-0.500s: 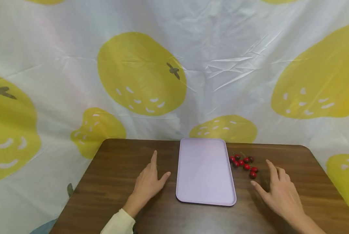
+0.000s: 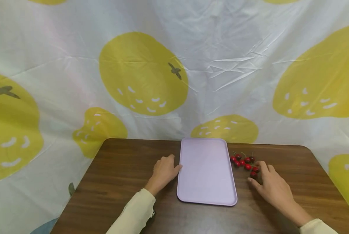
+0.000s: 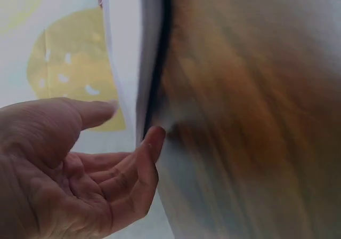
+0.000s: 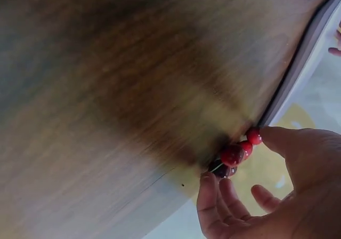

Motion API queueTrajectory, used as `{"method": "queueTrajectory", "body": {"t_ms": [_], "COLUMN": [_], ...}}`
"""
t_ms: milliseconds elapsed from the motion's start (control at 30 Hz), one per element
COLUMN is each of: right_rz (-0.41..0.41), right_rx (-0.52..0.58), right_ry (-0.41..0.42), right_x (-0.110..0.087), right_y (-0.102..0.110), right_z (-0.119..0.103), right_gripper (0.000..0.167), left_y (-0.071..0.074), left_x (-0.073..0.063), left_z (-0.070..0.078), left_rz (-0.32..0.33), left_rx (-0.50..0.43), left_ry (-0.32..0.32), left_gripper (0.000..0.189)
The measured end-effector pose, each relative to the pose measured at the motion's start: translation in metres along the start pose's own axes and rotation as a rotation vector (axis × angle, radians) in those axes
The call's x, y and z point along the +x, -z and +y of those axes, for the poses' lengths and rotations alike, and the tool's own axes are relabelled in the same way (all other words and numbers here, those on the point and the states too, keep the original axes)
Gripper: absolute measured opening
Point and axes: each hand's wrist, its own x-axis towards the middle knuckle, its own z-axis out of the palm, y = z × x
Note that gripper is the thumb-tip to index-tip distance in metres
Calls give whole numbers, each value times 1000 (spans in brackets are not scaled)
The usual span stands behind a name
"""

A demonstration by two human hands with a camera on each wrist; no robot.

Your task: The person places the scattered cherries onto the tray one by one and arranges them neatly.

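Note:
A pale purple rectangular tray (image 2: 207, 175) lies on the brown wooden table. My left hand (image 2: 164, 172) is at the tray's left edge, thumb tip right at the rim. In the left wrist view its thumb and bent fingers (image 3: 152, 143) stand apart on either side of the tray's edge. To the right of the tray lies a bunch of red cherries (image 2: 247, 167), some with green stems. My right hand (image 2: 275, 188) reaches over the nearest ones, fingers and thumb spread around them. In the right wrist view several cherries (image 4: 232, 155) show between its thumb and fingertips.
Behind the table (image 2: 127, 159) hangs a white cloth (image 2: 221, 91) printed with large yellow fruit. The tray's far end reaches close to the table's back edge. Cream sleeves (image 2: 136, 211) cover both forearms.
My left hand has moved right and forward to the tray's edge, its pointing finger now bent. My right hand has moved left onto the nearest cherries. Tray and cherries stay in place.

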Motion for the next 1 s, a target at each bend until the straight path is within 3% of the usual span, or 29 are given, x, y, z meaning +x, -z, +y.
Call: {"method": "queueTrajectory", "body": {"t_ms": [267,633,867,1000], "right_rz": [-41,-25,3,20], "right_rx": [-32,-71,-91,-85], "right_ry": [31,81,108,130], "right_x": [5,8,8,9], "right_y": [-6,-10,-11,-13], "right_z": [2,2,0,1], "right_gripper": [67,59,50,38], "left_y": [-8,-18,-77,-74], "left_x": [16,20,56,56], "left_z": [10,9,-31,-27], "left_rz": [1,10,31,-17], "left_rx": [-29,-114,-125,-157], "left_ry": [21,7,16,45], "left_gripper": [29,14,12,16]}}
